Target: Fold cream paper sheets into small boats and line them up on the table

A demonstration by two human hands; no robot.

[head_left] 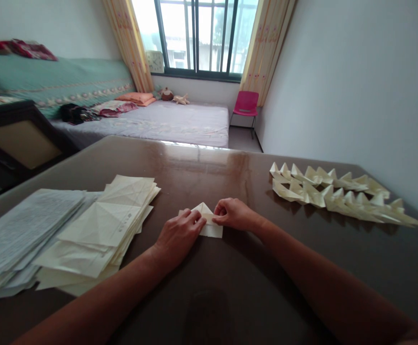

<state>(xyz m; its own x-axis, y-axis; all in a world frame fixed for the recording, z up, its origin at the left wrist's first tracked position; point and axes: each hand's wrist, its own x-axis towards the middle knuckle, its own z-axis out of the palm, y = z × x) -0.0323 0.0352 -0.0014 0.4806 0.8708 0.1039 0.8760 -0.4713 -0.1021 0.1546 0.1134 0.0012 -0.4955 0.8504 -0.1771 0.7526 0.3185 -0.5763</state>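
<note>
Both hands' fingers press a folded paper point(209, 225) (its faint printing is unreadable) onto the table point(230, 278).

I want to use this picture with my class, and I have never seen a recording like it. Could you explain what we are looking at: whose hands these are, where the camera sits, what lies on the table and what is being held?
There is no machine here. The single picture comes from a camera worn on a person's head, looking forward and down, so the two bare arms are that person's own. The left hand and the right hand both press on a small folded paper piece lying on the dark brown table. To the left lies a stack of creased cream sheets over printed pages. To the right sit rows of finished folded paper shapes. Behind are a bed, a pink chair and a window.
</note>
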